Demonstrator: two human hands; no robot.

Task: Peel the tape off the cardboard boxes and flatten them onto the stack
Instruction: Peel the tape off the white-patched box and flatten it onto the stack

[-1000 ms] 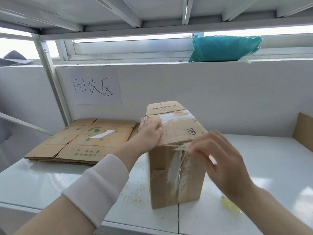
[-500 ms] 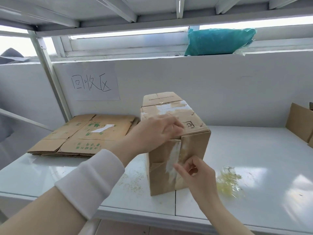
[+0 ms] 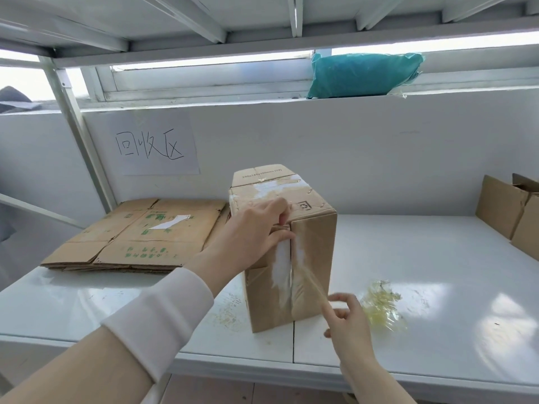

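Wall sign [image 3: 154,142] "回收区"; box [image 3: 312,258] print "230x145x160mm"

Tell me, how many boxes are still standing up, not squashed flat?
2: one box under the hands mid-table, another box at the right edge, partly cut off, so more may be hidden.

The box [image 3: 291,258] is matt brown cardboard. Its tape [image 3: 309,279] is glossy clear plastic. The desk [image 3: 437,316] is smooth, shiny white.

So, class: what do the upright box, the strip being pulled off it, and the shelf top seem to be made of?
Upright box: matte brown corrugated cardboard, creased at its folds. Strip: clear glossy plastic tape, see-through and stretched taut. Shelf top: smooth glossy white, mirroring the light; probably painted metal or laminate.
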